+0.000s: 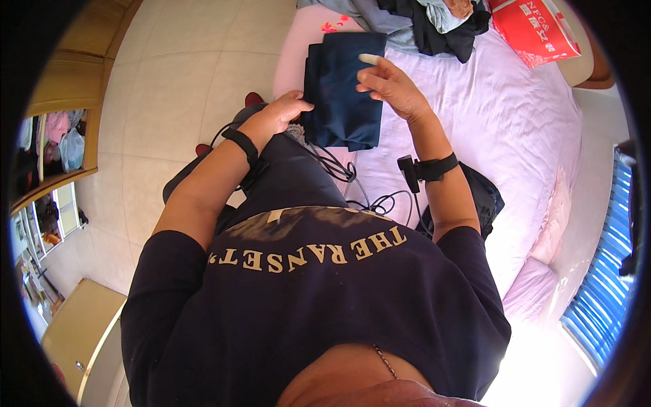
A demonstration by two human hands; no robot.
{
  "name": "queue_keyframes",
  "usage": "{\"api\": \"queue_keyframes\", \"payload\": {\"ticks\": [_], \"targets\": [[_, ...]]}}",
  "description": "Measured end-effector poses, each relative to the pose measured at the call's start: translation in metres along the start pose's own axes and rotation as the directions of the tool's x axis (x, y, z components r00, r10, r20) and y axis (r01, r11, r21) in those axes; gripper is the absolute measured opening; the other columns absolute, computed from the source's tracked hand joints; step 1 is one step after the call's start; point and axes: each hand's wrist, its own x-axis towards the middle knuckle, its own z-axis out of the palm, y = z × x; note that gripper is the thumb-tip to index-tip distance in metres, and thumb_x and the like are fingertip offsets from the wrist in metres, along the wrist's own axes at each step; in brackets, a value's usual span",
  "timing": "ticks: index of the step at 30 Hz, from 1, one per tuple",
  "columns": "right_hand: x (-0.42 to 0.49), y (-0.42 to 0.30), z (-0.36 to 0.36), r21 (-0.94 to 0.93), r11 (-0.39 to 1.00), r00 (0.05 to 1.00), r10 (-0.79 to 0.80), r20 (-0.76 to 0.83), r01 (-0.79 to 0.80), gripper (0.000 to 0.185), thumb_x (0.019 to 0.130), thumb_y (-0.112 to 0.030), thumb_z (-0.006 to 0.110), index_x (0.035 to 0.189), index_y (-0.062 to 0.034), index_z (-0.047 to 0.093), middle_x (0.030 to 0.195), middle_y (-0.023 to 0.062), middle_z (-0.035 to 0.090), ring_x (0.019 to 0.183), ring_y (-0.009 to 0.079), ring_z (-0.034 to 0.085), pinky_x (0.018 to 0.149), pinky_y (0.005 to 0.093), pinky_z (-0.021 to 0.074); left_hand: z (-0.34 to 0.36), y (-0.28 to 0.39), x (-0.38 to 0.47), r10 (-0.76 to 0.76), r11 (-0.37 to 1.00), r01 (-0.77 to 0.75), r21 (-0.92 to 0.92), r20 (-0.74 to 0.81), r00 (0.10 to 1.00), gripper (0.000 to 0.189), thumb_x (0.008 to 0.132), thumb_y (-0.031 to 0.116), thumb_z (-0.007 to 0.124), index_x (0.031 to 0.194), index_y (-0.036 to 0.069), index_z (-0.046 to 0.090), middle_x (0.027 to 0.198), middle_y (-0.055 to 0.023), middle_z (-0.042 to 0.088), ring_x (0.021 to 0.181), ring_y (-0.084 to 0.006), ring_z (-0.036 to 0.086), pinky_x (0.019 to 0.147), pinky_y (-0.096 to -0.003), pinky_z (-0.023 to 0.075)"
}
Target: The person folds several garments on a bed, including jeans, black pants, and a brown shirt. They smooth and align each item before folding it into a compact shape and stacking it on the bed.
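Note:
A dark navy garment, folded into a rough rectangle, lies at the near-left side of a bed with a pale pink sheet. My left hand is at the garment's left edge with the thumb extended towards it; whether the fingers pinch the cloth cannot be told. Above the garment's right part is my right hand, its fingers apart and curved, holding nothing. One of its fingers wears a whitish cover. Black straps circle both wrists, and a small black device sits at the right one.
Black cables run between my lap and the bed. Rumpled grey and black clothes lie at the far end, beside a red printed box. A black bag rests by my right elbow. Open wooden shelving stands across the tiled floor.

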Motion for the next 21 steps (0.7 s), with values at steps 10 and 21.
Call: {"api": "queue_keyframes", "payload": {"ticks": [10,21], "targets": [[-0.016,0.091,-0.017,-0.113,0.976,0.916,0.129,-0.379,-0.184,0.077,0.078,-0.026,0.081,0.137,0.0025,0.041,0.101,0.0098,0.065,0.082,0.0134,0.058,0.068,0.026,0.0464,-0.005,0.0,0.001,-0.093,0.973,0.076,-0.218,-0.067,0.993,0.025,0.086,0.025,0.066,0.101,0.007,0.06,0.084,-0.0014,0.055,0.069,-0.0111,0.044,0.064,-0.0257,0.0364],[-0.005,0.091,0.007,-0.069,0.98,0.899,0.14,-0.414,-0.184,0.056,0.076,-0.01,0.079,0.122,0.0077,0.052,0.106,0.0163,0.067,0.093,0.0246,0.066,0.087,0.0325,0.0534,-0.01,-0.011,0.001,0.099,0.982,-0.1,0.158,0.01,0.995,0.019,0.086,0.019,0.072,0.092,0.005,0.06,0.086,-0.0028,0.058,0.081,-0.0133,0.053,0.074,-0.0285,0.0438]]}}
